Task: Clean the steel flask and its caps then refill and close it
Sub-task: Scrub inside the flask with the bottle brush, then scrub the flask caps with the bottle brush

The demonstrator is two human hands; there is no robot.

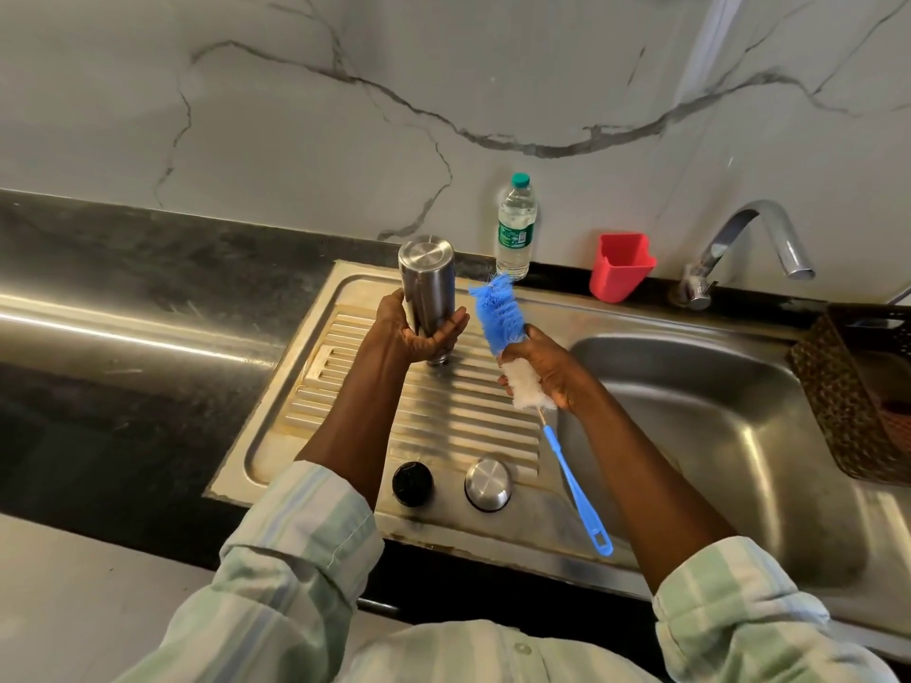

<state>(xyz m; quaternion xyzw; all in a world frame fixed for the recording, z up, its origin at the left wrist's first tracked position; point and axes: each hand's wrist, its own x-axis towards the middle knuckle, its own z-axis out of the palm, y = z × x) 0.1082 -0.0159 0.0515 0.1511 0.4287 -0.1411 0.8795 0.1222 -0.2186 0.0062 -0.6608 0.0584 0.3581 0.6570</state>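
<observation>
Above the ribbed drainboard [443, 416], the left hand [419, 332] has its grip closed around the upturned steel flask [428, 288], the right hand [547, 367] grips the blue bottle brush [498, 313] just beside it, and the black cap [412, 483] and steel cap [488, 484] rest on the drainboard's near edge.

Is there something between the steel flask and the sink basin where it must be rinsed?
Nothing visible blocks it. The steel flask, held upside down in the left hand, is over the drainboard; only the bottle brush in the right hand lies toward the sink basin.
</observation>
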